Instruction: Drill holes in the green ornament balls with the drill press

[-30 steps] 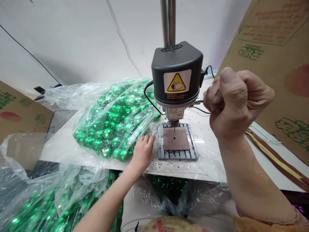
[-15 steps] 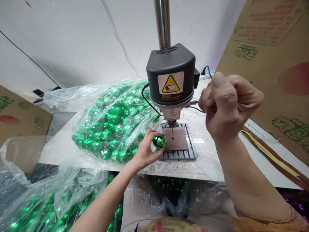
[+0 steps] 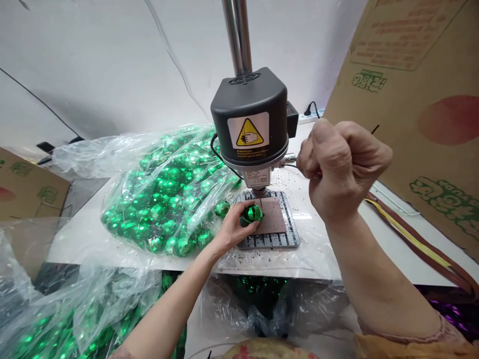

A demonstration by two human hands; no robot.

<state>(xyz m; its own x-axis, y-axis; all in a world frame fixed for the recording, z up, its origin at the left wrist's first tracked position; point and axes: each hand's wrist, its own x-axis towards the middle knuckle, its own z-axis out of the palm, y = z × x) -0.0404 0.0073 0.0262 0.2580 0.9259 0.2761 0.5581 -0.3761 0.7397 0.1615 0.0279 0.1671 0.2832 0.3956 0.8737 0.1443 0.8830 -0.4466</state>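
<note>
My left hand [image 3: 232,225] holds a shiny green mirror-faceted ball [image 3: 253,214] between thumb and fingers. The ball is over the brown board [image 3: 275,222] on the slotted metal base [image 3: 290,243], close to the bit [image 3: 262,202] of a small drill press [image 3: 250,119]. Whether the bit touches the ball I cannot tell. To the right of the black motor head, my right hand [image 3: 342,167] is closed in a raised fist, apparently around the press's feed lever; most of the lever is hidden by the fingers.
A clear plastic bag of green balls [image 3: 160,194] lies left of the press. Another bag of them [image 3: 86,319] is below the table edge. Cardboard boxes [image 3: 404,109] stand at right and left. Dark shavings dot the white table [image 3: 318,249]. A brown and yellow strap [image 3: 415,239] lies at right.
My left hand has carried the green ball rightward onto the board, near the bit. My right hand stays closed beside the motor head. The whole view has shifted slightly.
</note>
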